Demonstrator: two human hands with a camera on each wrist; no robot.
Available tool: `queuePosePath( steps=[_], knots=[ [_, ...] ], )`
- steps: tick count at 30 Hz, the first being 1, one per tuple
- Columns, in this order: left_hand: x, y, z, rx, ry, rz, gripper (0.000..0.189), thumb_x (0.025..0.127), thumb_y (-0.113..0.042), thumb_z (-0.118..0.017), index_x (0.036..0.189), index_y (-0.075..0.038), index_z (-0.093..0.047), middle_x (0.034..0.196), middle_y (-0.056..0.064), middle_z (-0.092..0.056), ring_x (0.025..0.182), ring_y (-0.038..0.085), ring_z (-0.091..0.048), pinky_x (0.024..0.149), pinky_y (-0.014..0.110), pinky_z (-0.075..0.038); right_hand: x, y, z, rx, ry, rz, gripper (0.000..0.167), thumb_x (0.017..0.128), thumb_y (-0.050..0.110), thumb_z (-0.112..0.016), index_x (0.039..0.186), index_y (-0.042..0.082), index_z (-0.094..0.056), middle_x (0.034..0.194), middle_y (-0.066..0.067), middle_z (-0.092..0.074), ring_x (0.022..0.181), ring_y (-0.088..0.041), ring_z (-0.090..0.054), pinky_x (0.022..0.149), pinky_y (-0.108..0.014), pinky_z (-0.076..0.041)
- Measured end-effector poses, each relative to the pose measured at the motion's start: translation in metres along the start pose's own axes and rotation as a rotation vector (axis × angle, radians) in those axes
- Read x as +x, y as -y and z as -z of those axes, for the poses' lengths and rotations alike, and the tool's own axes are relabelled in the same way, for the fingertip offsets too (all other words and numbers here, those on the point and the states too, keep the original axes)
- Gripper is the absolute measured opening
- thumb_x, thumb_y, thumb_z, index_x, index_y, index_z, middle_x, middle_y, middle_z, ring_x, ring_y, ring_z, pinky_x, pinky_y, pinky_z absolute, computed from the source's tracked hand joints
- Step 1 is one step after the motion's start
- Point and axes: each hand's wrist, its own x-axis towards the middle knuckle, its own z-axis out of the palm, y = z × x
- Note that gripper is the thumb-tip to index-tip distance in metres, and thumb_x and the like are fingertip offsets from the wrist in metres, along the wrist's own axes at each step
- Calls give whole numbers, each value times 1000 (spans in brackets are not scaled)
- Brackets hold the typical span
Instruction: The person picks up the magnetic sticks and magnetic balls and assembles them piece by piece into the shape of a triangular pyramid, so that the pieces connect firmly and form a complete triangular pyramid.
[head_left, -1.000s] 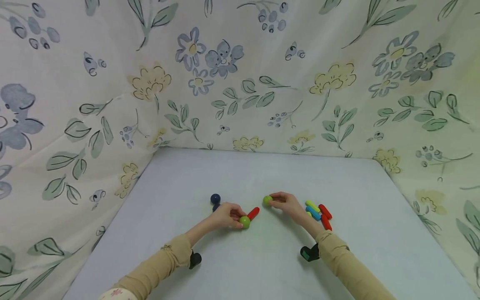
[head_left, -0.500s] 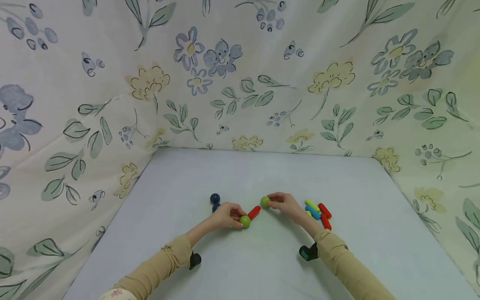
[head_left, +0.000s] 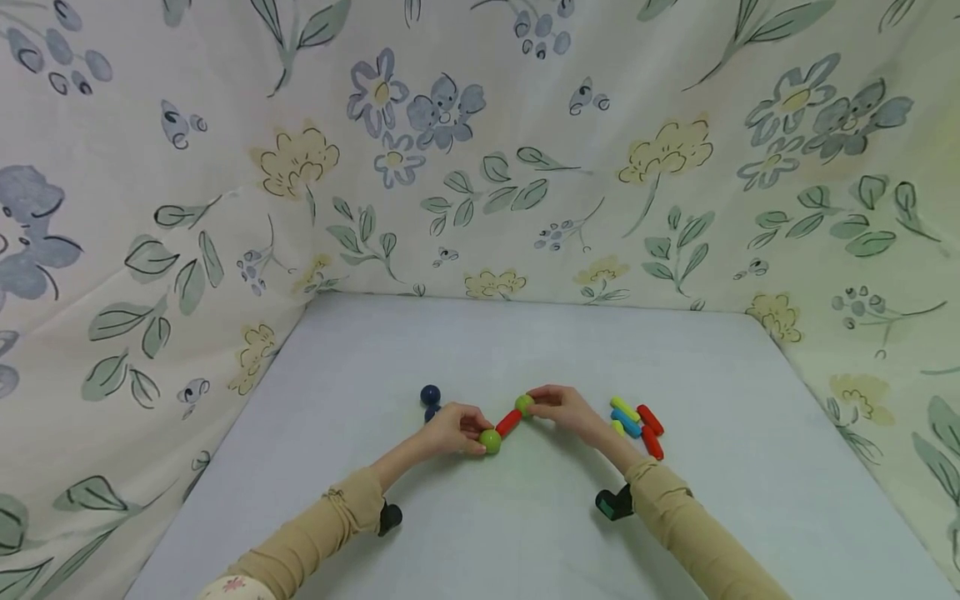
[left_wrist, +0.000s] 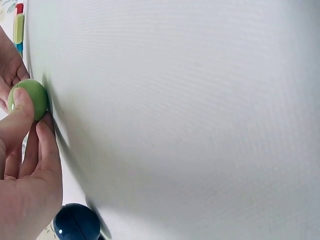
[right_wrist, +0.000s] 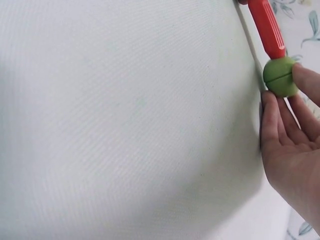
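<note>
My left hand (head_left: pixel 456 428) pinches a green ball (head_left: pixel 490 442) between thumb and fingers, low over the white table. A second green ball (head_left: pixel 524 405) is held the same way by my right hand (head_left: pixel 566 410). Between the two balls lies a red rod (head_left: pixel 508 423), one end at each ball. In the right wrist view the red rod (right_wrist: pixel 268 29) meets the green ball (right_wrist: pixel 281 76), which has a seam round it. The left wrist view has the other green ball (left_wrist: pixel 33 99) under the left thumb, hiding the rod there.
Two dark blue balls (head_left: pixel 431 396) sit behind the left hand, one partly covered by it. Right of the right hand lies a group of short rods: red (head_left: pixel 651 422), blue (head_left: pixel 626 423) and yellow-green (head_left: pixel 624 409). A flowered cloth (head_left: pixel 480 150) hangs behind the white table (head_left: pixel 525 342).
My right hand has moved a little to the left with its green ball, closing the gap to the red rod's far end. The left hand has stayed nearly still.
</note>
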Motion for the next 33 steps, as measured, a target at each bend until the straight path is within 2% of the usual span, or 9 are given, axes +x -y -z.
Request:
queuePosePath(
  steps=[6,14,20,33],
  knots=[
    [0,1,0,-3,-3,-12,28,73,6,-76,99,2,-67,105,16,-68,94,21,-66,82,28,-56,4,-3,0,3,-13,-18,40,91,26,-64,124,4,-59,122,-14,-63,103,-19,-57,83,-27,-45],
    [0,2,0,6,-4,-17,27,73,5,-76,99,3,-67,103,16,-68,91,18,-66,82,27,-56,3,1,-2,-12,-26,-23,39,90,25,-65,123,5,-60,120,-14,-63,100,-19,-56,78,-25,-44],
    [0,1,0,0,-1,-9,27,74,5,-76,99,2,-67,103,15,-68,90,16,-65,82,26,-56,4,0,-2,-11,-37,-29,39,89,25,-66,122,5,-61,120,-13,-63,102,-20,-57,80,-25,-45],
    [0,1,0,4,2,-4,27,74,4,-75,100,2,-67,104,15,-68,92,19,-66,83,28,-56,3,-3,0,-7,-19,4,42,91,26,-64,124,2,-59,121,-16,-63,99,-17,-56,79,-24,-45]
  ],
)
